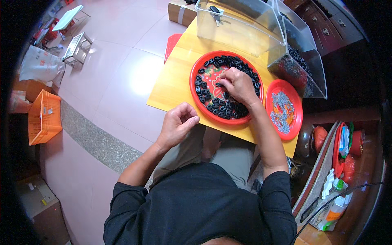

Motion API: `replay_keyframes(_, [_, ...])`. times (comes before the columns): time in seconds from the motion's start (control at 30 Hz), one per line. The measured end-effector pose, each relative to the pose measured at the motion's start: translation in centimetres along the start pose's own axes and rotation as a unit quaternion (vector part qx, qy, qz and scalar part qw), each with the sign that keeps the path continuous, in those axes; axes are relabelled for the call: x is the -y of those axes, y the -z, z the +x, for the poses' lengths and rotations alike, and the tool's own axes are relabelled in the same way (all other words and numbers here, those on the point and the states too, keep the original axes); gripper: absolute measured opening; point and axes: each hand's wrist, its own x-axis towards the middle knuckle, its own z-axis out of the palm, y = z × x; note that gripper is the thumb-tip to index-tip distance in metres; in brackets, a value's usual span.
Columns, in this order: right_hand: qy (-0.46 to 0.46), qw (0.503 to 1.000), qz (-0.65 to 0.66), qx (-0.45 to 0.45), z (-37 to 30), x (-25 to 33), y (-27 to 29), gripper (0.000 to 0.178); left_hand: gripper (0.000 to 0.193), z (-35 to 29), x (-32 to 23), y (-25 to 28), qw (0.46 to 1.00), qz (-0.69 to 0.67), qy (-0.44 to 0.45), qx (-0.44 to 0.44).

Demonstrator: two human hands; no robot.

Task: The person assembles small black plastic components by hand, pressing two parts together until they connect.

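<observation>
On the yellow table, a round red tray (195, 94) holds many small black oval two-hole plastic pieces (203, 98), which look like cord locks. My right hand (239, 85) reaches over this tray, thumb and fingers pinched together, with a black cord lock (218, 85) at the fingertips. Just off the table's near edge, left of the tray, my left hand (177, 124) is curled with thumb against fingers. What it holds, if anything, is hidden. A smaller red plate (300, 112) at the right carries a heap of small silvery pieces (281, 111), possibly springs.
A clear plastic bin (241, 34) with keys (216, 16) at its side stands at the table's back. Another clear bin (300, 73) with black pieces is at the right. An orange crate (45, 116) and a metal stool (77, 47) stand on the floor at left.
</observation>
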Motion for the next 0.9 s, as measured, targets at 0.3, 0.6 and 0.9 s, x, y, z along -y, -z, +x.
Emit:
replay_keyframes(0.3, [0.027, 0.993, -0.081, 0.078, 1.3, 1.3, 0.3, 0.013, 0.009, 0.6, -0.6, -1.2, 1.0, -0.018, -0.012, 0.014])
replay_keyframes(0.6, [0.009, 0.988, -0.064, 0.138, 2.3, 1.0, 0.3, 0.014, 0.008, 0.9, -0.8, -1.7, 1.0, -0.008, -0.006, 0.028])
replay_keyframes(0.9, [0.02, 0.982, -0.039, 0.184, 3.2, 0.6, 0.4, 0.016, 0.01, 1.9, -1.5, -2.4, 0.995, 0.09, -0.026, 0.026])
